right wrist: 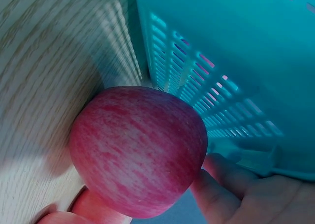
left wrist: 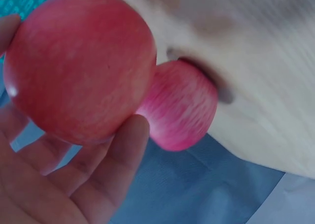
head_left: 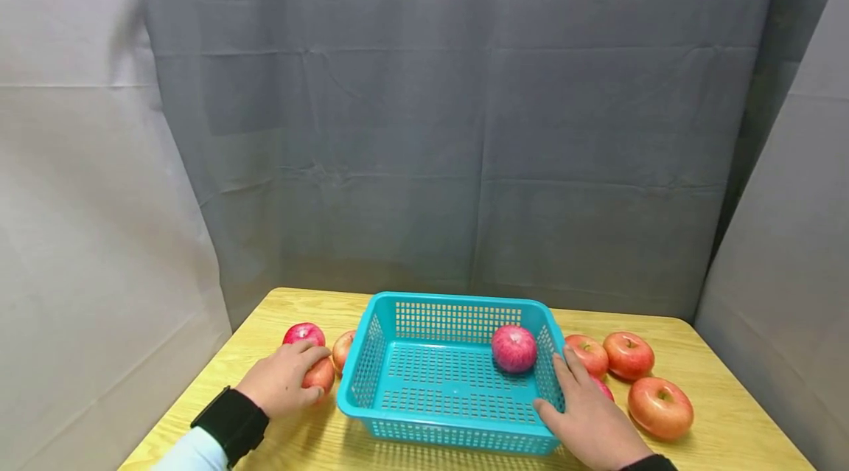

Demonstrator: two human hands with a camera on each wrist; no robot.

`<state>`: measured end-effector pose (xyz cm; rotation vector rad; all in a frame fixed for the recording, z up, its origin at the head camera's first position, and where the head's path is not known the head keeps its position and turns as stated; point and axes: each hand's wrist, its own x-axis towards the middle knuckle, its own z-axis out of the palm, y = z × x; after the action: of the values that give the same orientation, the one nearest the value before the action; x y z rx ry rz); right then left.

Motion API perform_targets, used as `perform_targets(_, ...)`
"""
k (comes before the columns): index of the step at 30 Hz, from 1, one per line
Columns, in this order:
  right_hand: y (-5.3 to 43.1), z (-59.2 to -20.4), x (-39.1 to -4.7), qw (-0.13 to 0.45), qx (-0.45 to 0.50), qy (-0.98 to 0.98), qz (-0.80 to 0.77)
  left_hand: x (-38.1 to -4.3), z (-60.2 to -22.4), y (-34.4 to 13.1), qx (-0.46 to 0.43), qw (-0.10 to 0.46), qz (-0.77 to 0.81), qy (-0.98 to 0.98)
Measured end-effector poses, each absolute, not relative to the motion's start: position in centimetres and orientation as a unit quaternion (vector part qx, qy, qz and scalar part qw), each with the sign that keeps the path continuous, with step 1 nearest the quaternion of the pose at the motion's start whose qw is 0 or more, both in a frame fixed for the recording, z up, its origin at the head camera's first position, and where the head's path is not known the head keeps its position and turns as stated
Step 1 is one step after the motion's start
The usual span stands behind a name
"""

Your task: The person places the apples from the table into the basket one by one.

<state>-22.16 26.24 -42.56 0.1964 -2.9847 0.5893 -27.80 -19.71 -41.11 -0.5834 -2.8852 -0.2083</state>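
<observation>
My left hand grips a red apple left of the basket, thumb on one side and fingers on the other. Just beyond it lies a pinker apple. My right hand rests on the right rim of a turquoise plastic basket, its thumb toward the inside and its fingers extended along the rim. Beside those fingers, against the basket's outer wall, sits a streaked dark-pink apple, mostly hidden by the hand in the head view. One dark-pink apple lies inside the basket, at its right.
Another apple stands by the basket's left wall. To the right are a reddish apple, one farther back and a larger apple nearer the front. Grey cloth hangs behind the wooden table, with pale cloth on both sides.
</observation>
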Motion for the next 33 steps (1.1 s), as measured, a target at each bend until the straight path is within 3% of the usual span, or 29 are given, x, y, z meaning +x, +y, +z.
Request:
perform_targets(12, 26.3, -42.7, -22.1, 0.043, 0.061, -0.978, 0.195, -28.1, -38.3, -19.4, -0.234, 0.149, -0.054, -0.959)
perform_targets(33, 26.2, -42.6, -22.2, 0.042, 0.055, -0.979, 0.194, -28.7, -34.6, -16.8, -0.246, 0.170, -0.048, -0.953)
